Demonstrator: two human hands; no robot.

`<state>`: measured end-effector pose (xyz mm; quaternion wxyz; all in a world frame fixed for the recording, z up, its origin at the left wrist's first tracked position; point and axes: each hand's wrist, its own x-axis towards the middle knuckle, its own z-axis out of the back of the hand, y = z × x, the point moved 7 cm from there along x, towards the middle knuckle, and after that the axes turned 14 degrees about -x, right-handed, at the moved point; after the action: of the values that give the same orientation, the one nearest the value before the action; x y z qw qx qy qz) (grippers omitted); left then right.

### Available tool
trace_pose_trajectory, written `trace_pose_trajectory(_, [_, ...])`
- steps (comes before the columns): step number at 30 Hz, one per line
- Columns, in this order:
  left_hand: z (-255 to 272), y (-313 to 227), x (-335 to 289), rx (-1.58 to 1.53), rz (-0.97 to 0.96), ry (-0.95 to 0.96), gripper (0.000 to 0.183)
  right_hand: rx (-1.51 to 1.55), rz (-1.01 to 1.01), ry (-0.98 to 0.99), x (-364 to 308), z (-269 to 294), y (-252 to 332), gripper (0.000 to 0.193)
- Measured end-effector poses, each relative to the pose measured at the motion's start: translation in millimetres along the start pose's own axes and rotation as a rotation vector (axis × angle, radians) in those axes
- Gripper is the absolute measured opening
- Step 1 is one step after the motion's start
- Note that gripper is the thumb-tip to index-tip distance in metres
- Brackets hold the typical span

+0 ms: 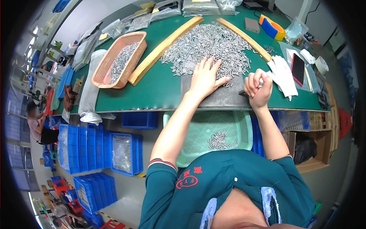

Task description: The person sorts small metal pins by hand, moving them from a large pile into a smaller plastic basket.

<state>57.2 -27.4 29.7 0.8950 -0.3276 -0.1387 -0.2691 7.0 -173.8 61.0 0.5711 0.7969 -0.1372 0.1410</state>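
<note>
A wide heap of small silvery metal pins (206, 42) is spread over the green table. My left hand (204, 78) lies on the near edge of this heap, fingers stretched out and touching the pins. Beneath its palm is a dark grey plate (225, 97) at the table's front edge. To the right, my right hand (259, 88) is closed over the plate's right end. Something whitish shows between its fingers, and a short dark piece sticks out on its left; what it grips is mostly hidden. A pale green basket (247, 129) below the table edge contains a small pile of pins.
Two wooden strips (164, 49) flank the heap. At left stands a pink basket (100, 72) of pins. White gloves (283, 76), a phone (297, 69) and a blue-yellow tape dispenser (272, 27) lie at right. Blue crates (87, 149) stand on the floor; another person is far left.
</note>
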Motion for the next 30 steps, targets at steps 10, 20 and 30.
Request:
trace_pose_trajectory(10, [11.2, -19.5, -39.2, 0.047, -0.047, 0.118, 0.059, 0.031, -0.025, -0.046, -4.1, 3.4, -1.2, 0.032])
trace_pose_trajectory(20, [17.8, -27.3, -67.4, 0.120, 0.049, 0.258, 0.081, 0.073, 0.026, -0.047, -5.2, 9.6, -1.1, 0.034])
trace_pose_trajectory(30, [30.2, -26.6, -45.0, -0.173, 0.083, 0.127, 0.072, 0.135, 0.008, -0.046, -5.0, 12.1, -1.3, 0.034])
